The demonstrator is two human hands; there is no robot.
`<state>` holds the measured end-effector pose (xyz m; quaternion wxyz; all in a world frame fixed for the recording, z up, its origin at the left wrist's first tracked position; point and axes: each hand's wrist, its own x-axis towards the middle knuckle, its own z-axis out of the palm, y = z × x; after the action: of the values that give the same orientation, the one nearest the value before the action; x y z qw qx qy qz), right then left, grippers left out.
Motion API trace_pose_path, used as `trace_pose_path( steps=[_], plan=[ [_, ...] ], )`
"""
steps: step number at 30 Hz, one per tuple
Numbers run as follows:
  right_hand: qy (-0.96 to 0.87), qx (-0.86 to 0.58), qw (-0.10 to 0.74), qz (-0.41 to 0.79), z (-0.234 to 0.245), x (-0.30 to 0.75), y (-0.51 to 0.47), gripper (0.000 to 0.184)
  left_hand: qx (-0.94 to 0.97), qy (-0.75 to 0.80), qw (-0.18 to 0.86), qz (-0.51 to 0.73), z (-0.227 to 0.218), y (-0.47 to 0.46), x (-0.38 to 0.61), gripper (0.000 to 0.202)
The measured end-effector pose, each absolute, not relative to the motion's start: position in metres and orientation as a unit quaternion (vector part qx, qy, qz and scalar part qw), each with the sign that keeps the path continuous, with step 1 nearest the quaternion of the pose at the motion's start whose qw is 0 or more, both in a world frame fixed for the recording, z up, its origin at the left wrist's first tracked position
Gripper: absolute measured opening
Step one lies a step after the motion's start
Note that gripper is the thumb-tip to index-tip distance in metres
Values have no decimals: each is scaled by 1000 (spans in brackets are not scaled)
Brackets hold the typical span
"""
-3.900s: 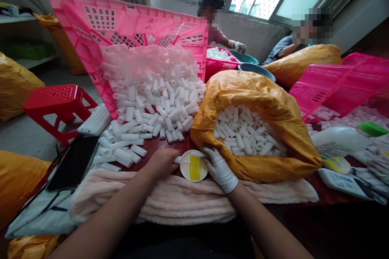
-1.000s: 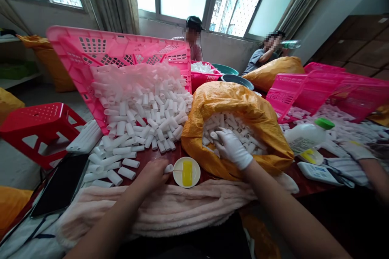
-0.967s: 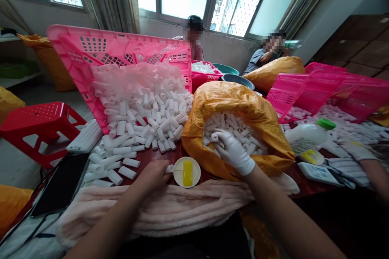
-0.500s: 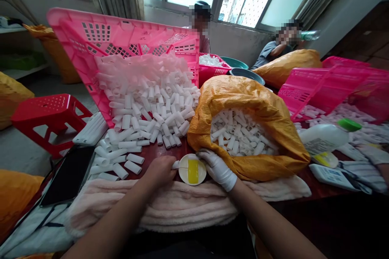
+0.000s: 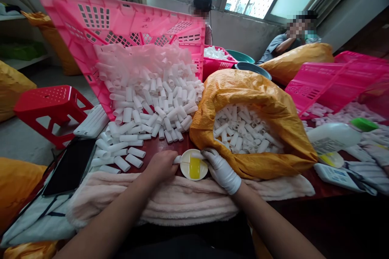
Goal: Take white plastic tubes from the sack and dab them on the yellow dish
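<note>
A small white dish (image 5: pixel 186 170) with a yellow patch in its middle lies between my hands at the table's front edge. My left hand (image 5: pixel 162 165), bare, is closed around a white-ended tool (image 5: pixel 176 160); a thin tip reaches from it over the dish, and the rest is hidden in my fist. My right hand (image 5: pixel 220 169), in a white glove, pinches a short white plastic tube (image 5: pixel 197 154) above the dish's far rim. Loose white tubes (image 5: pixel 135 158) lie left of the dish, spilling from a tilted pink crate (image 5: pixel 121 18).
An orange sack (image 5: pixel 243 85) of white tubes stands ahead on the right. A pink towel (image 5: pixel 158 198) lines the front edge. At left are a phone (image 5: pixel 69 168) and red stool (image 5: pixel 51 101); at right, a green-capped bottle (image 5: pixel 334 136). Other people sit beyond.
A white tube now shows in my right fingers above the dish. The view has shifted slightly. A person at the back right has lowered a drink bottle somewhat.
</note>
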<state>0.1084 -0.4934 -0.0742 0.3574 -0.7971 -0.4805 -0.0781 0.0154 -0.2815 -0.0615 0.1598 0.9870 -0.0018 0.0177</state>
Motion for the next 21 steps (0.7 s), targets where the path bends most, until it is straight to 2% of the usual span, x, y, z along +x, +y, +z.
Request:
trace_pose_path(
  steps=[6, 18, 21],
  plan=[
    [-503, -793, 338, -68, -70, 106, -498, 31, 987, -6, 158, 20, -62, -281, 15, 9],
    [-541, -789, 251, -147, -74, 95, -510, 29, 988, -6, 153, 34, -62, -283, 15, 11],
    [-567, -768, 257, -148, -74, 93, -513, 28, 988, -4, 154, 31, -62, -283, 15, 11]
  ],
)
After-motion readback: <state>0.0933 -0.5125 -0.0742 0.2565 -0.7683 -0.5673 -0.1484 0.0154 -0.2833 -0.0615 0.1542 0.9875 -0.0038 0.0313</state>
